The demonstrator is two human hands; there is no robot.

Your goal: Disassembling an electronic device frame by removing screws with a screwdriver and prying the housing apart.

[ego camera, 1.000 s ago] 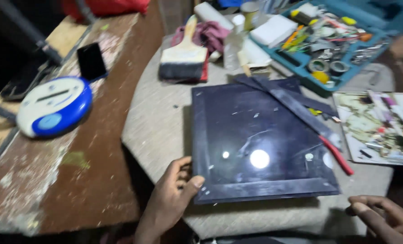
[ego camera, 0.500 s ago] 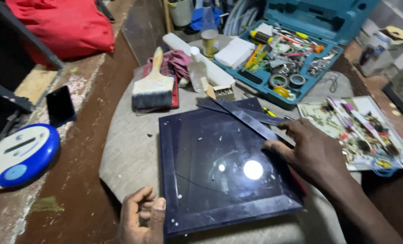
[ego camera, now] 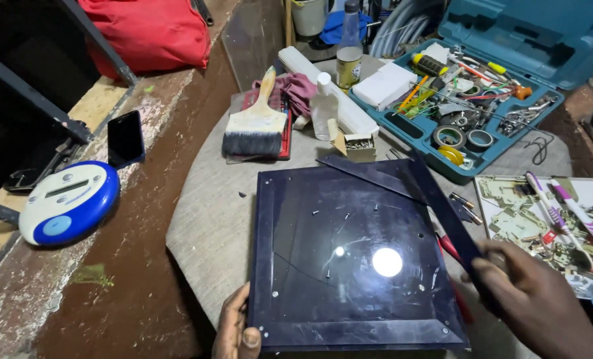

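A dark glossy square panel [ego camera: 349, 259] with a dark frame lies flat on a grey cloth-covered work surface [ego camera: 206, 219]. Small screws are scattered on its face, and a lamp reflection shows near its lower right. My left hand [ego camera: 235, 329] grips the panel's lower left corner, thumb on top. My right hand [ego camera: 536, 299] rests at the panel's right edge, fingers closed on the lower end of a loose dark frame strip [ego camera: 443, 209] that runs diagonally up the panel's right side. A red-handled tool [ego camera: 450, 249] lies partly under that strip.
A wide paintbrush [ego camera: 256, 126], a clear bottle [ego camera: 324, 106] and a small box of screws [ego camera: 359, 146] lie beyond the panel. An open teal toolbox [ego camera: 482, 93] stands at the back right. A tray with toothbrushes [ego camera: 562, 219] is to the right. A blue-white disc player [ego camera: 70, 203] and phone [ego camera: 125, 137] sit left.
My right hand came in from the lower right and took hold of the loose frame strip at the panel's right edge. My left hand slid down to the lower left corner.
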